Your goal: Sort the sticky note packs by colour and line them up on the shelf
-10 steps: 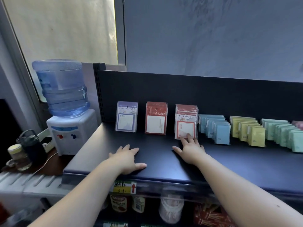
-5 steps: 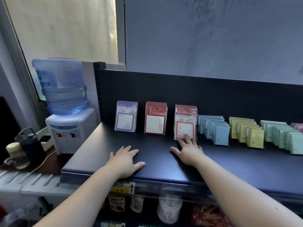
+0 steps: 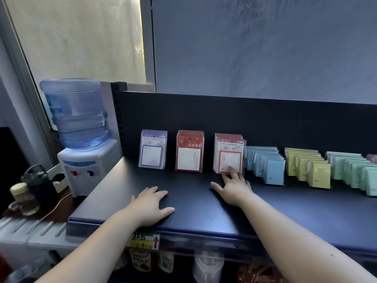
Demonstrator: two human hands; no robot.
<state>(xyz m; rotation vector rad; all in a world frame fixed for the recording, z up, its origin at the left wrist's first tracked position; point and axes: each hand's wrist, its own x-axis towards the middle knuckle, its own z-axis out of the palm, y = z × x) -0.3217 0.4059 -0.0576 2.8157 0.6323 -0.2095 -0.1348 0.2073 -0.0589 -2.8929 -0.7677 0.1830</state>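
Observation:
Sticky note packs stand in rows along the back of the dark shelf [image 3: 204, 213]. From the left: a purple pack [image 3: 153, 149], a dark red pack [image 3: 189, 153], a stack of red-framed packs [image 3: 229, 154], then rows of blue packs [image 3: 267, 166], yellow packs [image 3: 308, 168] and green packs [image 3: 353, 172]. A pink pack [image 3: 372, 159] peeks in at the right edge. My right hand [image 3: 232, 186] lies on the shelf, fingertips touching the front of the red-framed stack. My left hand [image 3: 151, 205] rests flat on the shelf near its front edge.
A water dispenser [image 3: 81, 137] with a blue bottle stands left of the shelf, beside a dark jug [image 3: 38, 186] and a jar [image 3: 20, 193]. A yellow price tag [image 3: 145, 241] hangs on the shelf's front edge. Bottles and goods sit on the level below.
My right hand has crept slightly forward, its fingertips still against the red-framed stack. The left hand stays flat in place.

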